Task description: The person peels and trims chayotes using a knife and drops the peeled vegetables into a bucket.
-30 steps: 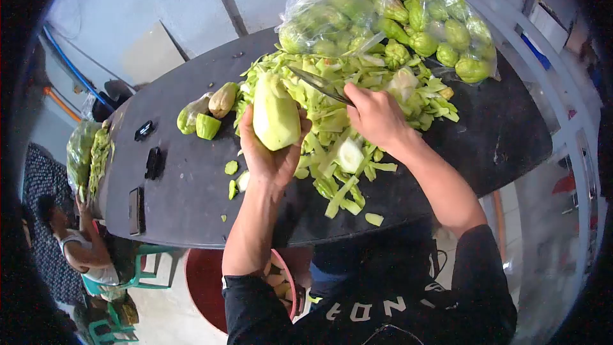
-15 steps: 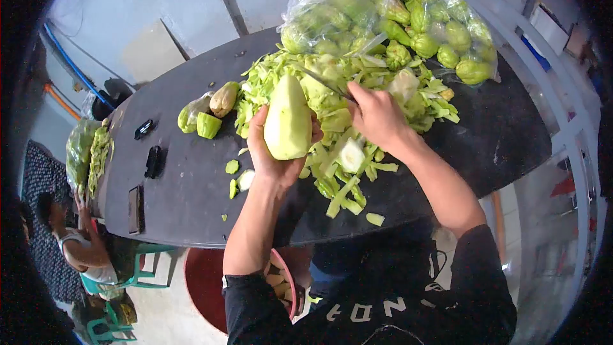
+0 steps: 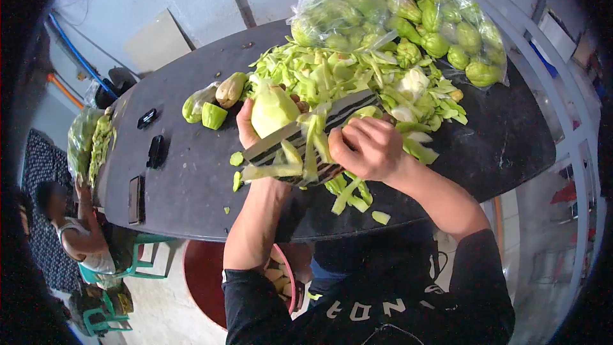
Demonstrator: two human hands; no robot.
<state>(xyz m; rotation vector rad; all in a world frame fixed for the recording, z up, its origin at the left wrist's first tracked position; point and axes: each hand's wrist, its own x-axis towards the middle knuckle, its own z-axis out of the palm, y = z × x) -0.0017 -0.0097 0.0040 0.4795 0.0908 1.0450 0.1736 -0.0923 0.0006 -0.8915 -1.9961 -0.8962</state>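
My left hand [image 3: 246, 126] wraps round a pale, peeled chayote [image 3: 271, 110], held upright over the table. Low across its front lies the broad blade of a knife [image 3: 263, 148], with strips of green peel [image 3: 313, 144] clinging to it. My right hand [image 3: 369, 147] is closed at the knife's right end, and its fingers hide the handle. Behind both hands a heap of peelings [image 3: 332, 67] spreads over the dark table [image 3: 185, 172]. To the left of the heap sit a few chayotes [image 3: 230, 91], one of them a cut piece [image 3: 213, 115].
A clear plastic bag [image 3: 408, 19] full of chayotes stands at the back. A phone [image 3: 136, 199] and two small black objects [image 3: 155, 151] lie on the left. Below the front edge is a red tub [image 3: 203, 281] with pale pieces inside. A person [image 3: 83, 243] sits at far left.
The knife has swung down from behind the chayote to across its front, now carrying peel strips. My right hand has come lower and nearer, and the chayote tilts slightly.
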